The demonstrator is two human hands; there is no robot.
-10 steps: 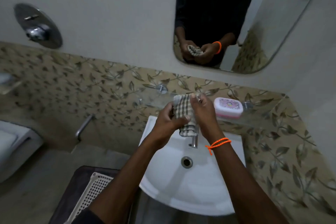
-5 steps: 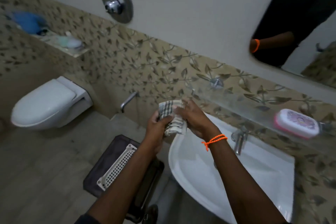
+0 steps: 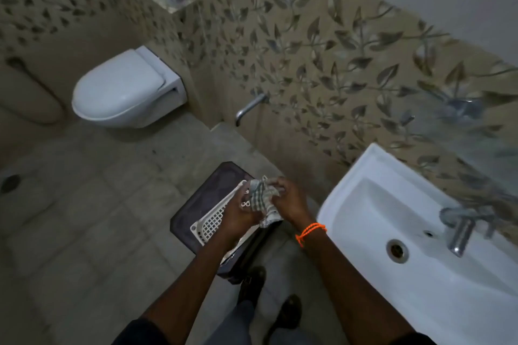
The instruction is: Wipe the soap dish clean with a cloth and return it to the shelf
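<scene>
- The view has swung left and down since a second ago: the mirror and the pink soap dish on the glass shelf (image 3: 476,131) have gone out of frame, and the toilet (image 3: 123,89) and floor now fill it.
- The hands have moved off the sink (image 3: 420,246) and now sit above a white basket (image 3: 213,221) on a dark stool (image 3: 207,190).
- Left hand (image 3: 238,213) and right hand (image 3: 291,202) both grip the checked cloth (image 3: 260,196), fingers curled into its folds, as before.
- The dish is not visible now; whether anything sits inside the cloth I cannot tell.
- My guess: with the dish last seen on the shelf, wiping looks finished and the cloth is being bundled or put away.
</scene>
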